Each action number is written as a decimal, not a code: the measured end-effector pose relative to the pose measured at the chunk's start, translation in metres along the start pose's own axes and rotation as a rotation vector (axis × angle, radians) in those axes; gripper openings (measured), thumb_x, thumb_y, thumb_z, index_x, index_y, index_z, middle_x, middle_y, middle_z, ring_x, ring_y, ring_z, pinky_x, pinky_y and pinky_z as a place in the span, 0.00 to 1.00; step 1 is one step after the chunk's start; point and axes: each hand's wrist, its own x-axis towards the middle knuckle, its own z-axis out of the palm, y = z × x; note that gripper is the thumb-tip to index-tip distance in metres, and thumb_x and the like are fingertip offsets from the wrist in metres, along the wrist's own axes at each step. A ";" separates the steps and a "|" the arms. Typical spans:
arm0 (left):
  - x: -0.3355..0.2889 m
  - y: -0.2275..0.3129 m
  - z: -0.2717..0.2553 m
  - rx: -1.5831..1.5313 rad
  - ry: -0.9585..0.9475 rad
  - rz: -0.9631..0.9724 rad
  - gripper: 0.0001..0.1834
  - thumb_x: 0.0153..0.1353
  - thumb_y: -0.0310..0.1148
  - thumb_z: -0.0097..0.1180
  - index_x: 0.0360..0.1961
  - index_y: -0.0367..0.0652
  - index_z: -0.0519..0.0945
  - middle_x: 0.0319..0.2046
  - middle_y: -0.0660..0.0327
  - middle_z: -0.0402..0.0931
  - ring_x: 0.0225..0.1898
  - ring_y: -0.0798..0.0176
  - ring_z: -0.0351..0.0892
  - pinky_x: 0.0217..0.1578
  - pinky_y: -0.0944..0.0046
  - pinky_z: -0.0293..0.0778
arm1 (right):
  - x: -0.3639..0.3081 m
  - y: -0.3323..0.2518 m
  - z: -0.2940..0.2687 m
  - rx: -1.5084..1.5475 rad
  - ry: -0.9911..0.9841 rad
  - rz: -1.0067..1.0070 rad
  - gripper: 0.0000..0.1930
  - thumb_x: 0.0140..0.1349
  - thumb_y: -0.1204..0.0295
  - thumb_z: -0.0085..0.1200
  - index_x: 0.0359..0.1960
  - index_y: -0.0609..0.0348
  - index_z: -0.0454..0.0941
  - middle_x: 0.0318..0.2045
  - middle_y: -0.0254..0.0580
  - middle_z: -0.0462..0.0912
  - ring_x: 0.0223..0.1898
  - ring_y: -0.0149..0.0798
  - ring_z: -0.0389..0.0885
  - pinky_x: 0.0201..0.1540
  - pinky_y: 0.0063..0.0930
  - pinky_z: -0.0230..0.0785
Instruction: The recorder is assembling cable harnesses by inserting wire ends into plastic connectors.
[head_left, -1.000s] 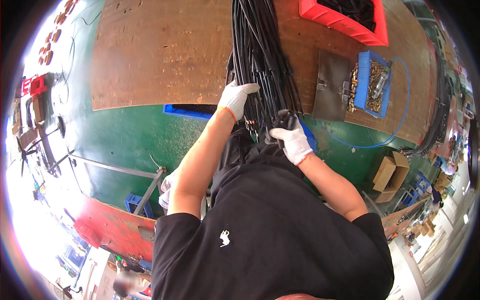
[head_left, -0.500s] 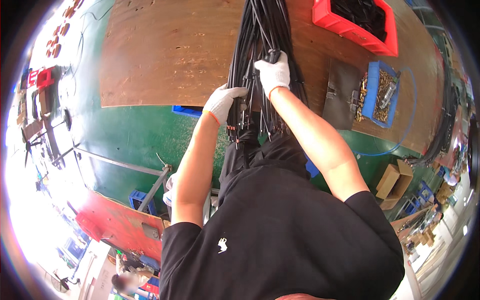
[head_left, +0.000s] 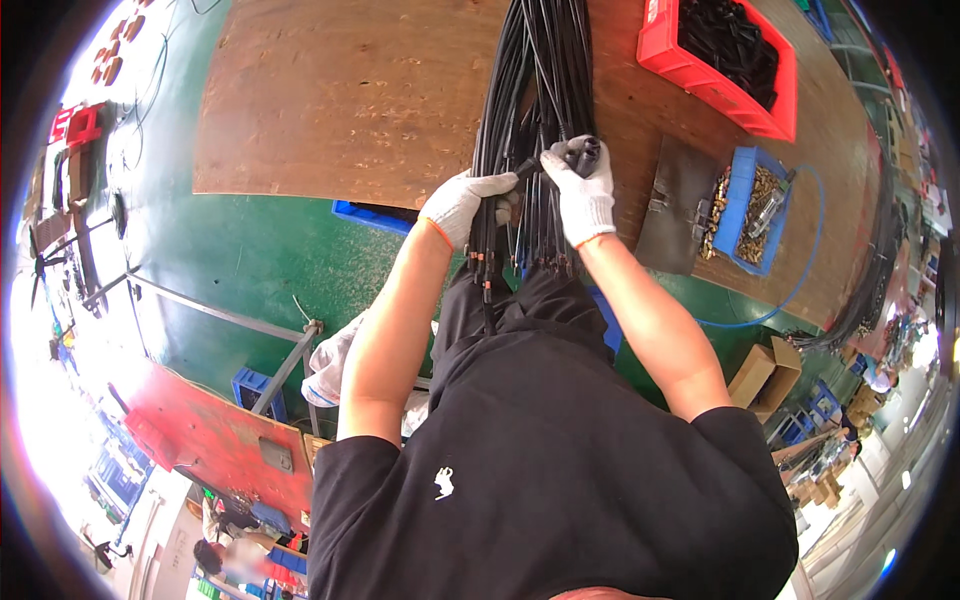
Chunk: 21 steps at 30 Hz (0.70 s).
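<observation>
A thick bundle of black cables (head_left: 535, 70) lies over the wooden table and hangs past its front edge toward my lap. My left hand (head_left: 463, 206), in a white knit glove with an orange cuff, pinches a cable with a short black sleeve (head_left: 528, 168) on it. Beside it, my right hand (head_left: 584, 198), gloved the same way, is closed around several short black tubular sleeves (head_left: 586, 152). Below my hands hang the cable ends (head_left: 487, 265), some with copper-coloured tips. My left fingertips are partly hidden by the cables.
On the wooden tabletop (head_left: 340, 100) a red bin (head_left: 655, 45) of black sleeves stands at the back right. Nearer is a blue bin (head_left: 740, 190) of brass fittings, beside a dark metal plate (head_left: 672, 210). A blue hose (head_left: 810, 260) curves nearby. A metal frame (head_left: 215, 312) stands left.
My right hand has come down and to the right, its palm turned up with the sleeves showing. My left hand has shifted slightly right toward it. The view has moved a little.
</observation>
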 end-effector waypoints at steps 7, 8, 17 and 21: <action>-0.006 0.013 0.004 0.140 0.020 -0.038 0.08 0.70 0.31 0.64 0.42 0.39 0.80 0.29 0.62 0.80 0.24 0.70 0.78 0.25 0.69 0.77 | 0.024 -0.053 -0.003 -1.185 -0.872 -0.695 0.22 0.56 0.69 0.70 0.52 0.51 0.77 0.44 0.45 0.85 0.49 0.53 0.84 0.54 0.45 0.77; -0.004 0.010 0.004 0.130 0.043 -0.014 0.08 0.71 0.32 0.64 0.42 0.39 0.81 0.28 0.62 0.80 0.24 0.70 0.78 0.25 0.69 0.77 | 0.025 -0.052 0.000 -1.296 -0.937 -0.662 0.22 0.56 0.68 0.70 0.52 0.50 0.77 0.44 0.46 0.85 0.50 0.53 0.84 0.54 0.45 0.77; 0.006 0.004 0.002 -0.070 0.123 -0.113 0.11 0.69 0.26 0.59 0.43 0.25 0.81 0.38 0.46 0.85 0.37 0.50 0.89 0.38 0.56 0.89 | -0.026 -0.003 -0.070 -0.439 -0.619 0.367 0.26 0.54 0.70 0.75 0.55 0.56 0.78 0.46 0.31 0.84 0.49 0.29 0.79 0.59 0.29 0.72; 0.013 -0.002 -0.010 -0.006 0.063 -0.205 0.09 0.69 0.29 0.62 0.43 0.32 0.82 0.36 0.51 0.86 0.35 0.53 0.88 0.39 0.55 0.88 | -0.066 0.002 -0.097 -0.201 -0.595 0.509 0.25 0.55 0.75 0.76 0.53 0.59 0.78 0.43 0.28 0.80 0.47 0.26 0.78 0.56 0.26 0.74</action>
